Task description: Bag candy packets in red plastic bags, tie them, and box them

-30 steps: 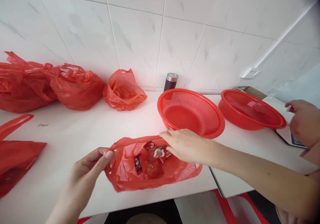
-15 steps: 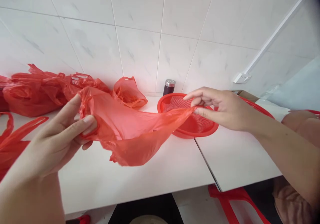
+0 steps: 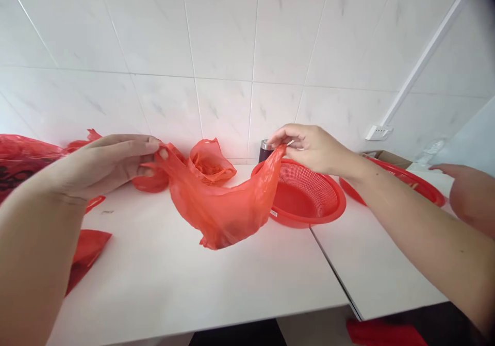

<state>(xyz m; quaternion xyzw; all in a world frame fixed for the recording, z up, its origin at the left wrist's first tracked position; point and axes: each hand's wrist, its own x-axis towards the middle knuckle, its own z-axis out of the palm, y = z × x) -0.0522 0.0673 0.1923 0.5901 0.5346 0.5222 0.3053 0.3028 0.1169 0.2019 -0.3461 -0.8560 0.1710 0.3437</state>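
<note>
A thin red plastic bag (image 3: pixel 224 207) hangs spread between my two hands above the white table (image 3: pixel 216 289). My left hand (image 3: pixel 116 163) pinches its left end, and my right hand (image 3: pixel 303 147) pinches the gathered right end. The bag sags in the middle, with its crumpled bottom lowest. Behind my right hand and partly below it stands a red mesh basket (image 3: pixel 320 196), with a dark flask (image 3: pixel 265 152) beyond its rim. Another red bag (image 3: pixel 212 165) lies open near the wall, behind the held one.
More red bags (image 3: pixel 23 158) are piled at the far left, and one (image 3: pixel 87 256) lies near my left forearm. A second red basket (image 3: pixel 429 194) and a cardboard box (image 3: pixel 390 159) stand at the right, beside another person's arm (image 3: pixel 472 196). A seam divides the tabletop.
My hands have moved closer together, and the held bag now sags in a deeper curve. My left hand has risen and turned. The view has shifted, showing more of the right basket.
</note>
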